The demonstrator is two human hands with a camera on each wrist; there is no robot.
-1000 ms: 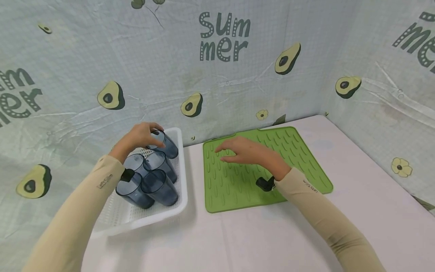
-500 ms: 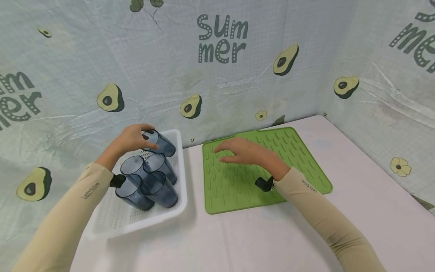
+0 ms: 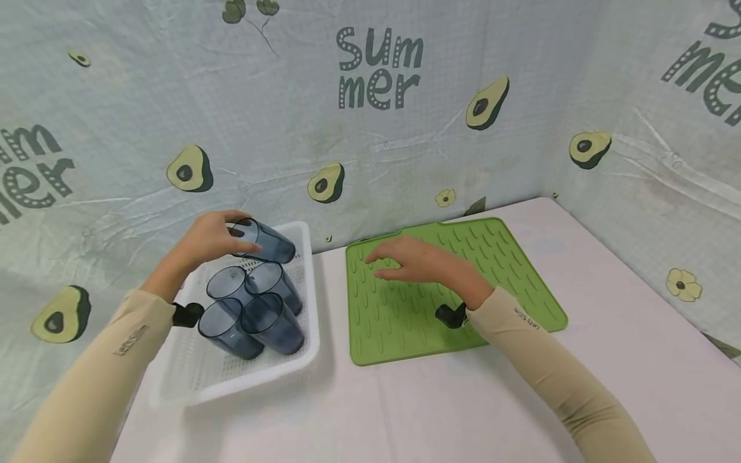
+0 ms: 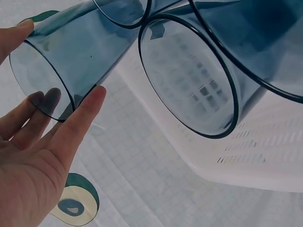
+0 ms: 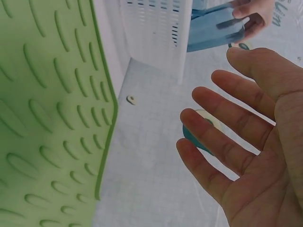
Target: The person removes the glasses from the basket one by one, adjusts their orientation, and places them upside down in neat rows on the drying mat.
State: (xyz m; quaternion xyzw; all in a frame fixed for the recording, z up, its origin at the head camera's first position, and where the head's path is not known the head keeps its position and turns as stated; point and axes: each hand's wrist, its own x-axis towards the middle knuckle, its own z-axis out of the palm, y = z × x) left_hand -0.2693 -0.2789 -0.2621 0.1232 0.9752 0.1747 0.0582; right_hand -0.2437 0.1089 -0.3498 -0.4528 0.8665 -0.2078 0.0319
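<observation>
L hand (image 3: 211, 239) grips the rear blue tumbler (image 3: 263, 240), now lifted and tilted clear of the white basket (image 3: 231, 379) at 10 o'clock: removal underway. R hand (image 3: 418, 260), fingers relaxed, holds nothing and hovers unchanged over the green mat (image 3: 509, 270).

I count four translucent blue plastic cups (image 3: 258, 283), one white perforated plastic tray (image 3: 199, 376) at lower left, and one ribbed green silicone mat (image 3: 509, 270) mid-frame.

Basket (image 3: 173, 379): on the table (image 3: 608, 308), left of the mat (image 3: 509, 257).
Mat: flat on the table, just beside the basket.
Three cups (image 3: 255, 312): upright in the basket.
Fourth cup (image 3: 269, 243): tilted, behind the three, above the basket's far end.
Backdrop (image 3: 405, 141): behind and right of the table.
</observation>
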